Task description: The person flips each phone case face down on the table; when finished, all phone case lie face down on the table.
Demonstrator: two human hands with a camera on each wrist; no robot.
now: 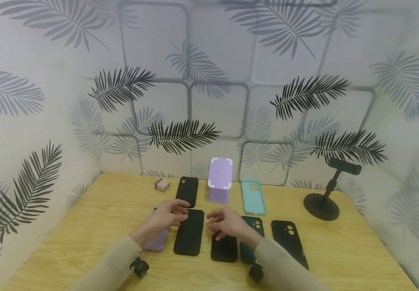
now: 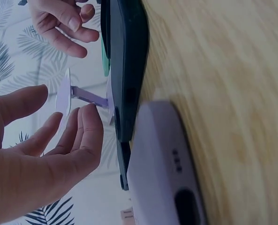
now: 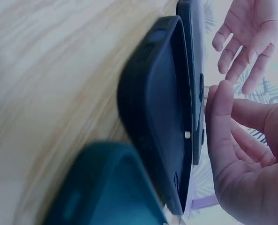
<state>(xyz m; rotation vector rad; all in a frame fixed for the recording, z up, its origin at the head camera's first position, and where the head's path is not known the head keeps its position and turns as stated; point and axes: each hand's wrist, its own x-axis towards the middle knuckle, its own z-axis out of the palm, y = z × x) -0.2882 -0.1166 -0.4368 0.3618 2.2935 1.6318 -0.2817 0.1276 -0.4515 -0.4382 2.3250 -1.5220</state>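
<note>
My left hand [image 1: 163, 218] hovers above the front row, between a lilac phone case [image 1: 156, 241] and a black phone or case [image 1: 189, 238]; I cannot tell which it is. Its fingers are relaxed and bent, with nothing in them, as the left wrist view shows. My right hand [image 1: 229, 223] is over a black phone case [image 1: 224, 250], whose hollow inside and raised rim show in the right wrist view. It too holds nothing, fingers loosely bent. A dark green case [image 1: 247, 250] lies partly under the right wrist.
Behind stand a lilac stand [image 1: 220, 173], a black case [image 1: 191, 190], a turquoise case [image 1: 253, 200] and a pinkish charger plug [image 1: 163, 184]. At the right are another black case [image 1: 287, 242] and a black phone holder [image 1: 322, 206] on the wooden table [image 1: 96, 226]. Patterned wall covering surrounds it.
</note>
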